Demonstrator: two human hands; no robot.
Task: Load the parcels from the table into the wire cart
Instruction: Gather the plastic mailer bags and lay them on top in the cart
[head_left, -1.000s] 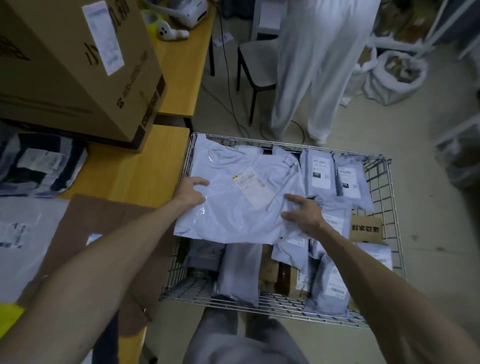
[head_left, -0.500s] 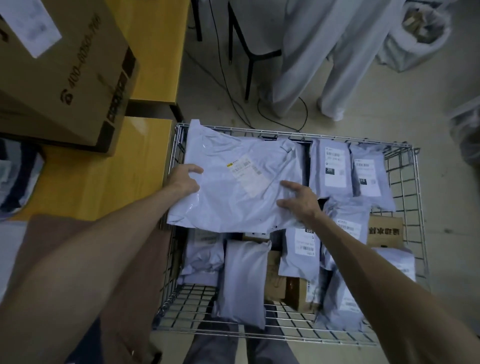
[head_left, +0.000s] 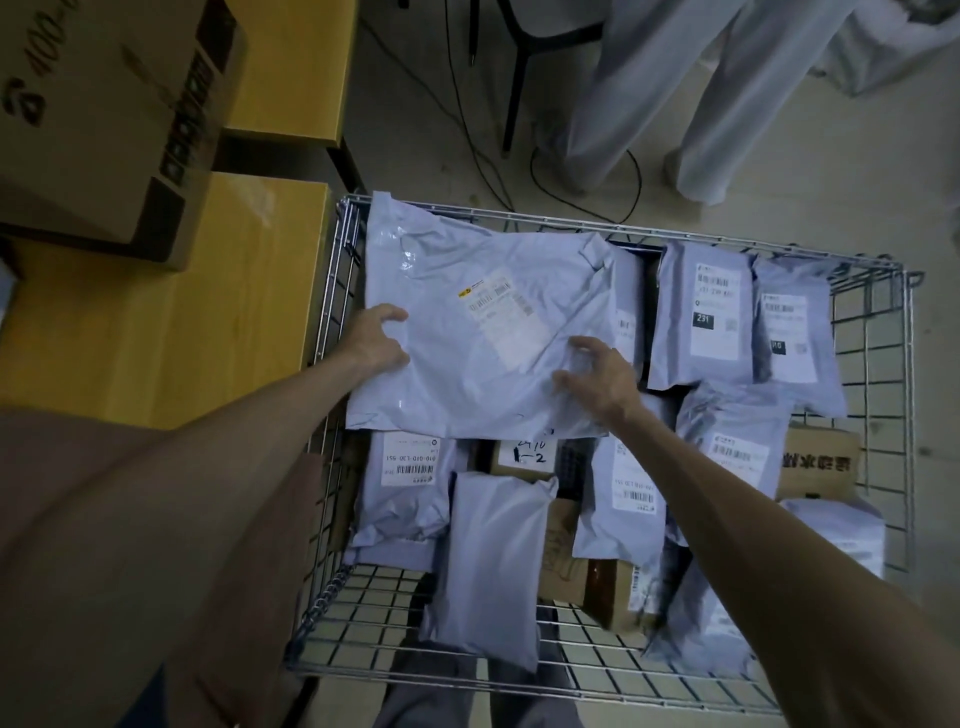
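A large grey plastic-bag parcel (head_left: 467, 374) with a white label lies across the far left of the wire cart (head_left: 909, 364), on top of other parcels. My left hand (head_left: 376, 340) grips its left edge by the cart's rim. At the parcel's near right corner my right hand (head_left: 602, 376) rests on top with its fingers spread and curled. Several smaller grey parcels (head_left: 493, 561) and small cardboard boxes (head_left: 821, 462) fill the cart below and to the right.
The yellow table (head_left: 182, 312) stands against the cart's left side, bearing a big cardboard box (head_left: 104, 119) and a flat brown parcel (head_left: 249, 597). Beyond the cart stand a person in white trousers (head_left: 649, 93) and a chair (head_left: 519, 52), with cables (head_left: 519, 171) on the floor.
The large parcel has come down flatter onto the parcels in the cart. My right hand's fingers have loosened and spread. My view has tilted further down over the cart.
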